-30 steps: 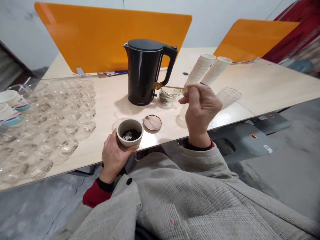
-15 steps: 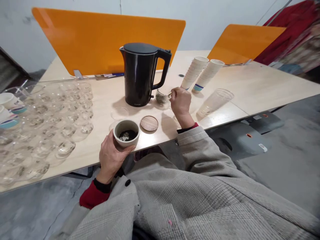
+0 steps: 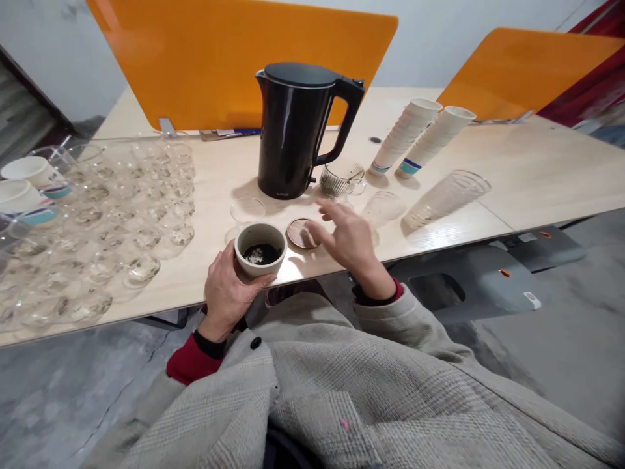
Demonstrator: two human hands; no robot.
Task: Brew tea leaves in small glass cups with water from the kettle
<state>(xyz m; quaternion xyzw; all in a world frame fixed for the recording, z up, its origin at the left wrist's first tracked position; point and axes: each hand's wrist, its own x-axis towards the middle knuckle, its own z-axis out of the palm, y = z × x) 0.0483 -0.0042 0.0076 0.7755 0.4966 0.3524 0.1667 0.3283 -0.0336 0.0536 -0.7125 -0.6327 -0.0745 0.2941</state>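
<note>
My left hand [image 3: 229, 286] is wrapped round a small pale canister [image 3: 260, 267] at the table's near edge. Dark, dry bits that look like tea leaves, with some whitish ones, lie inside it. Over a round wooden lid [image 3: 300, 234] on the table, my right hand [image 3: 344, 238] hovers with thumb and fingers apart, holding nothing. Its fingers partly cover the lid. Behind it stands a ribbed glass cup [image 3: 336, 179] with a thin spoon or stick leaning in it; what else it holds is hard to make out.
A black electric kettle [image 3: 295, 137] stands behind the lid. Rows of clear plastic cups [image 3: 141, 267] fill the left side, with paper cups [image 3: 32, 182] among them. Stacked paper cups [image 3: 405, 140] and stacked clear cups [image 3: 446, 198] lean at right. Orange dividers [image 3: 234, 65] line the back.
My right hand has let go of the spoon or stick at the glass cup and moved toward me, over the wooden lid, fingers opening. The left hand still holds the canister. The view has shifted.
</note>
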